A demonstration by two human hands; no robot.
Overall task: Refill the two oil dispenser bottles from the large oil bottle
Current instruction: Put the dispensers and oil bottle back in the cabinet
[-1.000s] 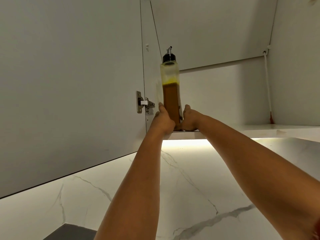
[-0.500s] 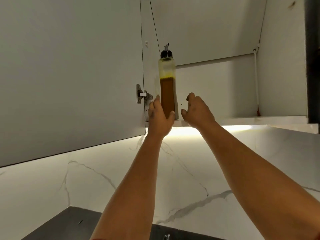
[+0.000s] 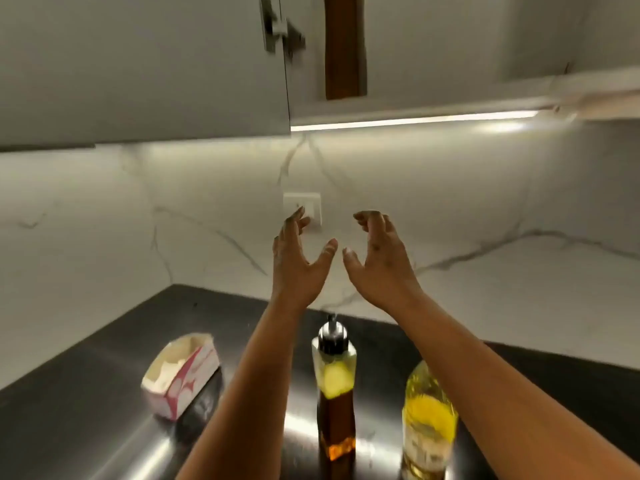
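The dispenser bottle (image 3: 335,393) stands upright on the dark counter (image 3: 104,393), below and between both forearms, its long axis vertical. Just beside it, under the right forearm, stands the large oil bottle (image 3: 429,420). A second dispenser bottle (image 3: 344,46) sits on the cabinet shelf (image 3: 415,107), well above the fingertips. The left hand (image 3: 298,261) and right hand (image 3: 381,261) hang spread and empty, about equally near. Beyond the left arm lies a torn carton (image 3: 180,375).

No text, brand, number or sign can be read. The carton (image 3: 180,375) on the table (image 3: 86,410) carries a pink and white print (motion blur smears it past reading), and the label on the large oil bottle (image 3: 428,427) is a pale patch with no legible letters.
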